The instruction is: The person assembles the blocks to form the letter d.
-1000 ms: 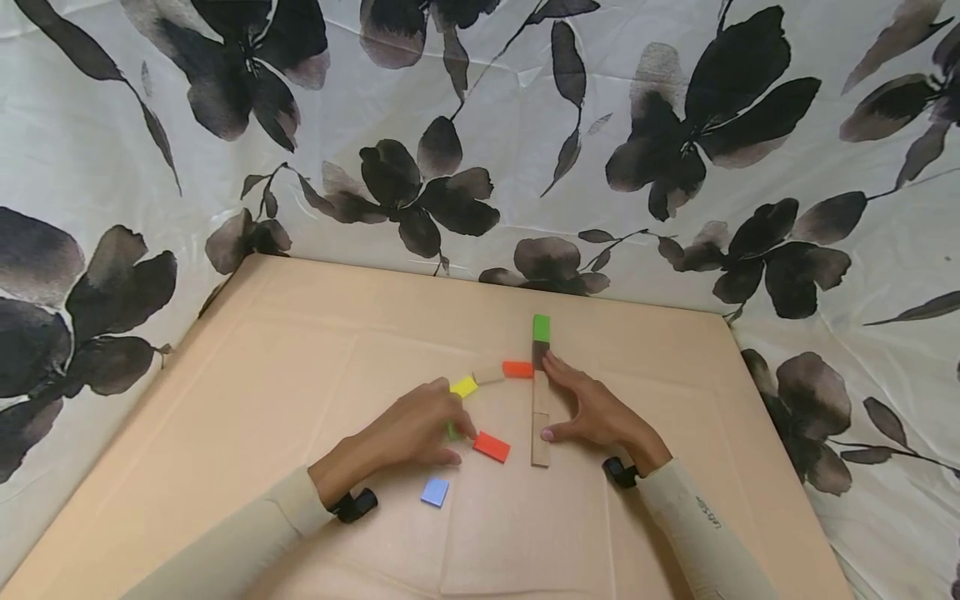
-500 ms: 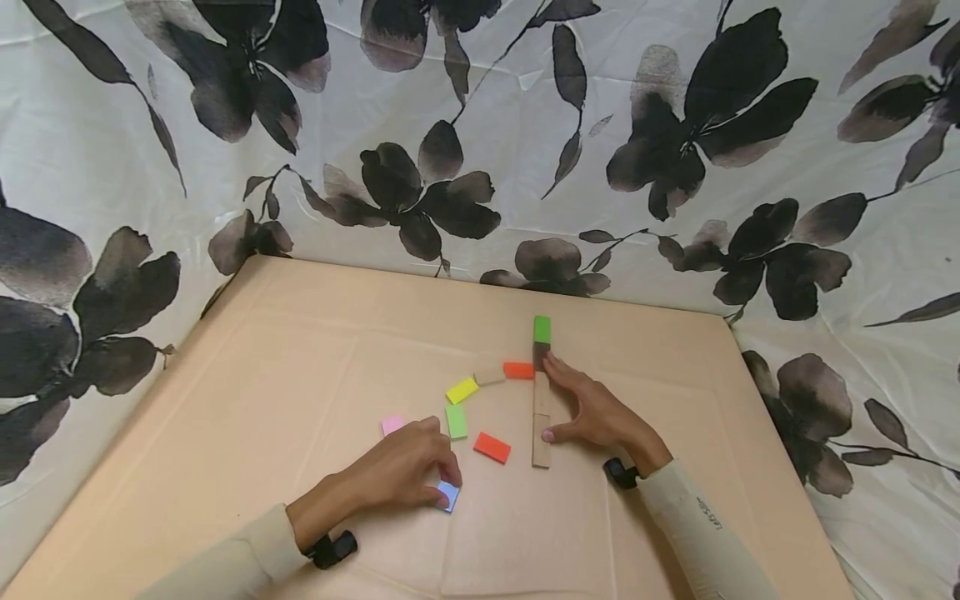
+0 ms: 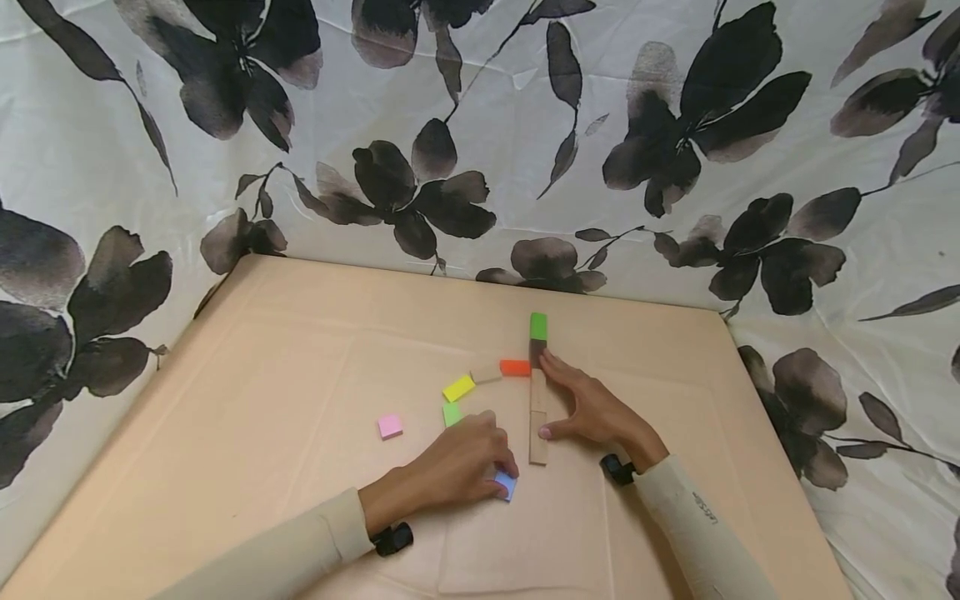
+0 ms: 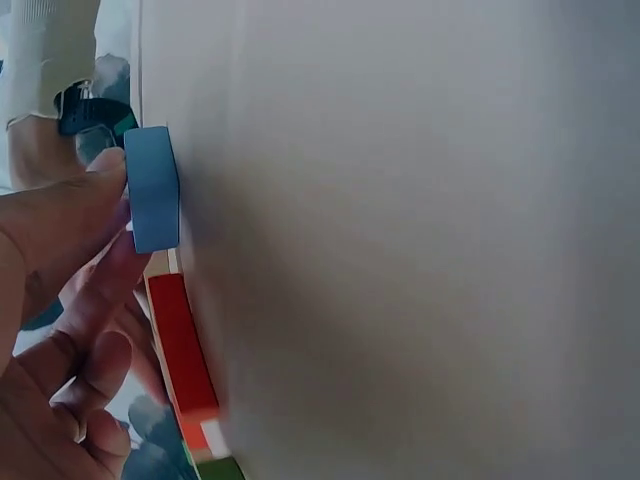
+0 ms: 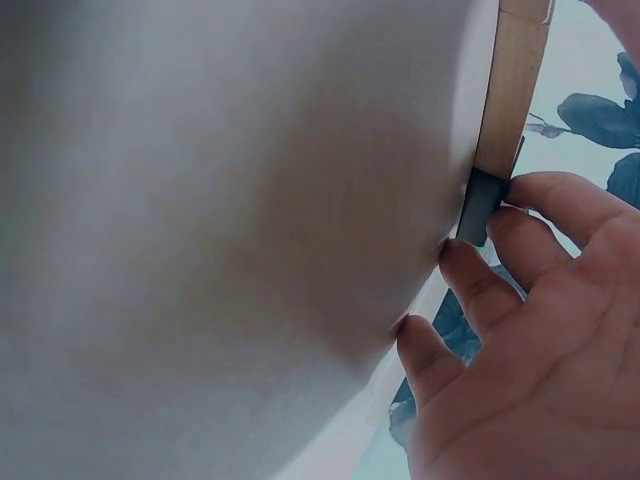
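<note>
My left hand (image 3: 461, 460) pinches a blue block (image 3: 506, 486) between thumb and fingertips, left of the lower end of a straight row. That row runs front to back: a green block (image 3: 538, 326), a dark brown block (image 3: 537, 353) and plain wooden blocks (image 3: 537, 392). Along the row's right side rests my right hand (image 3: 596, 410), fingertips by the dark block, thumb near the lower wooden one. A red block (image 4: 183, 345) shows beyond the blue one in the left wrist view; the left hand hides it in the head view.
From the row, a curve of blocks bends left: an orange-red block (image 3: 515, 368), a wooden block (image 3: 486, 375), a yellow block (image 3: 458, 388) and a light green block (image 3: 452, 414), partly covered by the left hand. A pink block (image 3: 390, 427) lies apart. Floral cloth (image 3: 420, 200) stands behind the table (image 3: 300, 350).
My left hand came down from the light green block, took hold of the blue block and carried it right, towards the row. The right hand stays in place.
</note>
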The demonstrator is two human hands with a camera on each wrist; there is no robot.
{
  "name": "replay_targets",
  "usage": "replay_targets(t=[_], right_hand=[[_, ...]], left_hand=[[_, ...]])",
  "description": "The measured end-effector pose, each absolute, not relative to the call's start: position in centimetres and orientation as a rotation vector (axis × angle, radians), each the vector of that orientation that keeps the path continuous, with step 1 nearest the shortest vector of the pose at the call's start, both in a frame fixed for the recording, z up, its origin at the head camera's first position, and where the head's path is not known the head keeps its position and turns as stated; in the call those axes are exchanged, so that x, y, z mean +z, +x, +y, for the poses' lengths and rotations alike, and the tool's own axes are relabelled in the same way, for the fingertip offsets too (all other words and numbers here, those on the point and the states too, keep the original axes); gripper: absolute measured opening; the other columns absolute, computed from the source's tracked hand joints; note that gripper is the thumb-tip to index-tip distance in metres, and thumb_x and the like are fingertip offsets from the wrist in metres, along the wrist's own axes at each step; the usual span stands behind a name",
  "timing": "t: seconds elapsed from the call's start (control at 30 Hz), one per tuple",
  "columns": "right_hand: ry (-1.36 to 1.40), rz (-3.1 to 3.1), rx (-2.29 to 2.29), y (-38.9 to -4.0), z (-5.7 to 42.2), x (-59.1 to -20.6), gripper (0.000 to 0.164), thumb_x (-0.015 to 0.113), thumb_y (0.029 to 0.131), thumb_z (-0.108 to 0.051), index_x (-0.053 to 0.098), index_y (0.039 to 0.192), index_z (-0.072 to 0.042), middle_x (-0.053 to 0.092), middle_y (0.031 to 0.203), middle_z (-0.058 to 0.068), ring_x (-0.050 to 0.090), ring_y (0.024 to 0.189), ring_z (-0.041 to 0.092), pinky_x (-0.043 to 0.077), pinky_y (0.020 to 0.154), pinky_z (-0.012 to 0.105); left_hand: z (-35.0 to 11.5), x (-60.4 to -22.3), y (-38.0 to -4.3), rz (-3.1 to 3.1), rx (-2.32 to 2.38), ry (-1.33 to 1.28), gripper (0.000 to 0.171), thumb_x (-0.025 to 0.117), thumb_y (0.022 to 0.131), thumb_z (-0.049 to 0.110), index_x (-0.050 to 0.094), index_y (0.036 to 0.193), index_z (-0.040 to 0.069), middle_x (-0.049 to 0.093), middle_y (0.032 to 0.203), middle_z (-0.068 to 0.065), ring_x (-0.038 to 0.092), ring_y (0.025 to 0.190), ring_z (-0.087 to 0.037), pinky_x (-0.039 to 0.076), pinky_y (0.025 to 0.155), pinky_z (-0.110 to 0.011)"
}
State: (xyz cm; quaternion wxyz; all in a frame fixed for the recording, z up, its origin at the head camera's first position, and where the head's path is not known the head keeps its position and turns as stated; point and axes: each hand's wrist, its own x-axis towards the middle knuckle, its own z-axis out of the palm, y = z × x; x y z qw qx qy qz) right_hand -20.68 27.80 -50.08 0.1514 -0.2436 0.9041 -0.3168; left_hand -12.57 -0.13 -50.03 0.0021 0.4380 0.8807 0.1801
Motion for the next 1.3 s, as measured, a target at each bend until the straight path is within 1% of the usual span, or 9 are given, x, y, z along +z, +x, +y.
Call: replay_targets(t=[0.1,0.3,0.5,0.7,1.0,1.3], right_hand=[[-0.721,2.603,-0.899,-20.8,27.9,-50.2,0.121,0.096,0.076,-0.042,0.024,0.17,-0.013,0.015,0.18,0.007,0.018,0.165,0.039,0.024,0.128,0.064],[-0.735,2.6,-0.905,-20.8,27.9,-50.1,0.121,0.096,0.076,-0.042,0.024,0.17,-0.012,0.016,0.179,0.008,0.018,0.165,0.039,0.023,0.128,0.063],[-0.722,2.594,-0.913,-20.9,27.9,-50.2,0.121,0.096,0.076,-0.042,0.024,0.17,-0.013,0.015,0.18,0.006,0.018,0.165,0.038,0.023,0.128,0.063],[-0.717,2.596,-0.911,-20.9,28.0,-50.2,0.121,0.096,0.076,-0.042,0.025,0.17,-0.014,0.015,0.18,0.006,0.018,0.165,0.038,0.023,0.128,0.064],[-0.733,2.594,-0.913,-20.9,28.1,-50.3,0.121,0.095,0.076,-0.043,0.024,0.17,-0.013,0.015,0.18,0.008,0.018,0.165,0.039,0.023,0.128,0.065],[-0.747,2.598,-0.906,-20.9,28.2,-50.2,0.122,0.095,0.076,-0.045,0.024,0.17,-0.012,0.016,0.179,0.01,0.018,0.165,0.04,0.024,0.127,0.065]], left_hand=[[0.8,-50.0,-13.1,2.777,0.541,1.403,0.022,0.09,0.082,0.043,0.085,0.1,0.031,0.072,0.087,0.015,0.04,0.081,-0.006,0.032,0.072,-0.019],[1.7,-49.7,-14.1,2.771,0.577,1.349,0.019,0.09,0.086,0.036,0.086,0.102,0.028,0.068,0.082,0.012,0.04,0.08,-0.006,0.031,0.071,-0.02],[1.4,-49.6,-14.7,2.792,0.604,1.348,0.018,0.091,0.084,0.032,0.085,0.1,0.026,0.071,0.085,0.01,0.042,0.082,-0.008,0.031,0.072,-0.021],[1.6,-49.8,-15.3,2.8,0.612,1.348,0.019,0.09,0.085,0.033,0.086,0.102,0.025,0.072,0.085,0.01,0.043,0.081,-0.008,0.029,0.073,-0.021],[2.1,-49.9,-15.5,2.802,0.632,1.324,0.019,0.091,0.085,0.034,0.086,0.1,0.025,0.071,0.083,0.012,0.045,0.082,-0.008,0.032,0.075,-0.022],[2.4,-50.1,-15.4,2.81,0.647,1.286,0.019,0.091,0.085,0.035,0.086,0.101,0.026,0.073,0.086,0.013,0.045,0.084,-0.007,0.033,0.075,-0.021]])
